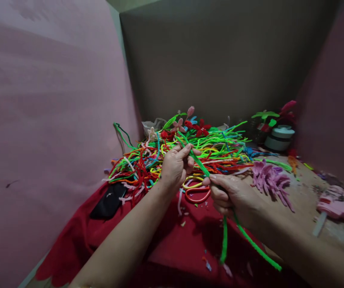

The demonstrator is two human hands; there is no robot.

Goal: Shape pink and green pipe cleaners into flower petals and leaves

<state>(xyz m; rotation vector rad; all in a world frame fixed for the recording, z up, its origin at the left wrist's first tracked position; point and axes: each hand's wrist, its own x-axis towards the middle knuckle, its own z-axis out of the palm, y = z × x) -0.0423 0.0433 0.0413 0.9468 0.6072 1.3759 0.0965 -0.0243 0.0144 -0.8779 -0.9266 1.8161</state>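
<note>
Green pipe cleaners (200, 163) are stretched between my two hands, lying side by side. My left hand (178, 162) pinches them near their upper end, which sticks out past the fingertips. Lower down, my right hand (230, 194) grips the same strands, and two loose green ends hang below it, spread apart. Just under the hands lie scissors with a yellow and a red handle loop (198, 195). Behind the hands spreads a heap of many-coloured pipe cleaners (141, 164), with fuzzy flowers (202, 128) on top.
A black phone (108, 201) lies on the red cloth (172, 248) at the left. To the right are a bundle of purple pipe cleaners (270, 180), a pink glue gun (340, 208) and a lidded jar (279, 138). Walls close in the left, back and right.
</note>
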